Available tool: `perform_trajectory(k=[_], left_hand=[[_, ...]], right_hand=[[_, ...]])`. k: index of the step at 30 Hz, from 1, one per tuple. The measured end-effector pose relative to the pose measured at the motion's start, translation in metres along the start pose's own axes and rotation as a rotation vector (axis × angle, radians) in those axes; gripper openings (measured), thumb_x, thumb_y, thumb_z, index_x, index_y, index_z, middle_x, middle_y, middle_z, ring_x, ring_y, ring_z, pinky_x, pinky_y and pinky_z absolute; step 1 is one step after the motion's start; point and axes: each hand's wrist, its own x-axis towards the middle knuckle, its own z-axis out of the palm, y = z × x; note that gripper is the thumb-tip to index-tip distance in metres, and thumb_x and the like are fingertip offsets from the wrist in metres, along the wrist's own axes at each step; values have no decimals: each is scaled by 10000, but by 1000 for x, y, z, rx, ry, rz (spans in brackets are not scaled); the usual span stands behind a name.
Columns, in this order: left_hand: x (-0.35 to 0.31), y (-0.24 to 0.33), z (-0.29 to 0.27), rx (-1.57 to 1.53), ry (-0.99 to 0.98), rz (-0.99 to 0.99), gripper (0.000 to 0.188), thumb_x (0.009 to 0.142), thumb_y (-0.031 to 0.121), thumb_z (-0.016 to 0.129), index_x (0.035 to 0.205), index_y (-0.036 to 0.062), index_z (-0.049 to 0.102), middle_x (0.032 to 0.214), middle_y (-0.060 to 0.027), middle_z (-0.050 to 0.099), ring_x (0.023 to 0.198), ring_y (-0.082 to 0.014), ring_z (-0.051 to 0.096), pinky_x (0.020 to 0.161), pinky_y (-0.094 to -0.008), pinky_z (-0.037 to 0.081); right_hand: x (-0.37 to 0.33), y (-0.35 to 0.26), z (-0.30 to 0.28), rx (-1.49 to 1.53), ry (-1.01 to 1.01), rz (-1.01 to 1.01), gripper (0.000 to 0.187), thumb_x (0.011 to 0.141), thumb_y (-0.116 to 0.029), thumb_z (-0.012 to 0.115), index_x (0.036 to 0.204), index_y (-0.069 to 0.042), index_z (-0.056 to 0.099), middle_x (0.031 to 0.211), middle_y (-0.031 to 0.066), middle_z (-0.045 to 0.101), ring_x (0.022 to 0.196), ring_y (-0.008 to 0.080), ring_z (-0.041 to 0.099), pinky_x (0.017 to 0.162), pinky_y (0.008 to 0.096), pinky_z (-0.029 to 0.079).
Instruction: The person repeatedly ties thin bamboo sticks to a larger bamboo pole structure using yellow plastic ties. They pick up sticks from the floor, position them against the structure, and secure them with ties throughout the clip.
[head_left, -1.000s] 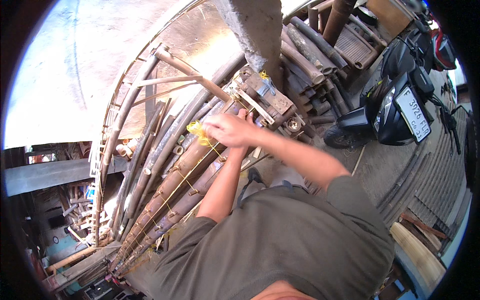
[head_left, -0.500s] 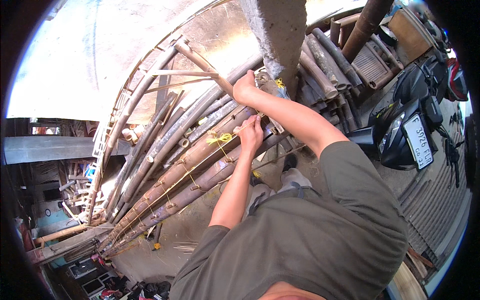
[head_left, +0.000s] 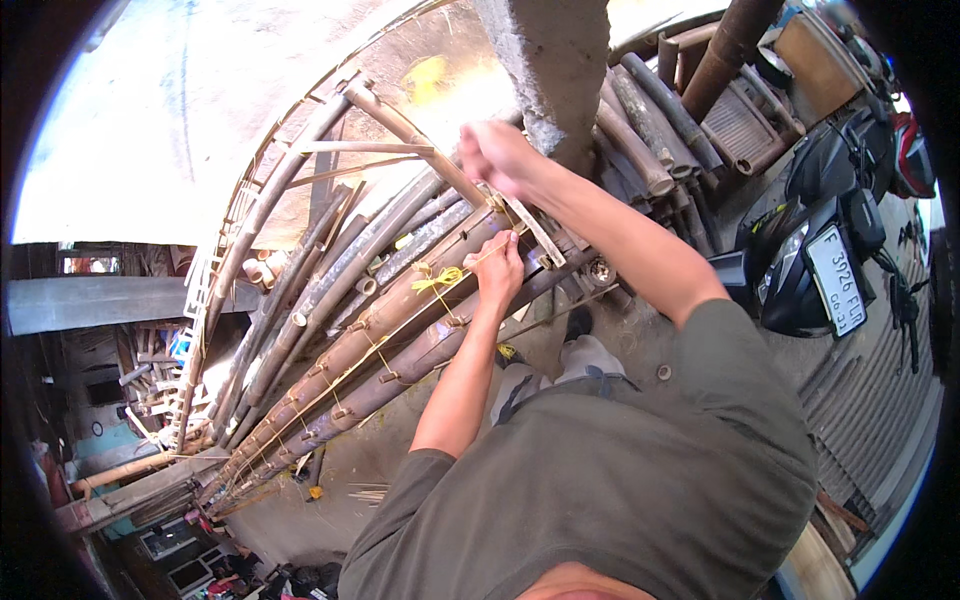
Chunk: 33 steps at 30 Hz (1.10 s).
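Observation:
Two long brown bamboo poles [head_left: 400, 362] lie side by side, running from the lower left toward me, with short pegs through them and thin yellow string tied along. My left hand [head_left: 497, 265] is closed in a pinch against the upper pole near its end; what the fingers hold is hidden. Beside it a bunched yellow string [head_left: 438, 278] rests on the pole. My right hand [head_left: 495, 158] is raised above the pole ends, curled like a fist and smeared by motion. A blurred yellow tangle [head_left: 426, 78] hangs in the air beyond it. Below my right hand is a flat pale strip [head_left: 540, 235].
A concrete post [head_left: 555, 70] rises just beyond my right hand. More bamboo poles [head_left: 335, 270] are stacked behind, others [head_left: 650, 130] at the right. A parked black motorcycle [head_left: 800, 270] stands on the right. Thin sticks [head_left: 368, 492] lie on the floor.
My right hand has shifted slightly left and down and is now blurred. A yellow tangle, earlier beside the post at its right, now appears blurred to its left. My left hand stays in place.

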Motion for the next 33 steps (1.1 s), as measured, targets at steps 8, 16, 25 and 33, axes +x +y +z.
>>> perform_trajectory(k=[8, 16, 25, 33], left_hand=[[18, 17, 5, -231, 77, 81, 216, 969, 226, 516, 901, 98, 676, 765, -48, 676, 717, -175, 603, 702, -363, 370], [168, -48, 16, -73, 73, 97, 293, 960, 230, 487, 890, -2, 651, 775, -165, 664, 715, -308, 634, 676, -420, 484], [94, -131, -140, 54, -37, 173, 481, 953, 333, 490, 1254, -40, 533, 1044, -295, 636, 1032, -408, 612, 916, -462, 465], [-97, -296, -233, -65, -496, 98, 315, 915, 292, 542, 1095, 38, 593, 1082, -215, 645, 1068, -379, 591, 874, -508, 441]], right_hand=[[-198, 121, -73, -1315, -245, 61, 291, 825, -247, 511, 686, -2, 585, 685, 227, 597, 628, 391, 582, 596, 458, 461], [-219, 133, -51, -1620, -137, 1, 405, 870, -330, 522, 593, -49, 618, 618, 194, 604, 586, 364, 608, 590, 482, 492], [-220, 235, 55, -1733, 11, -72, 280, 814, -223, 627, 1038, -57, 650, 1018, 177, 620, 1022, 287, 592, 906, 444, 426], [-162, 406, 161, 654, 287, 84, 241, 945, -304, 562, 1009, -76, 606, 991, 63, 643, 835, 141, 620, 707, 247, 510]])
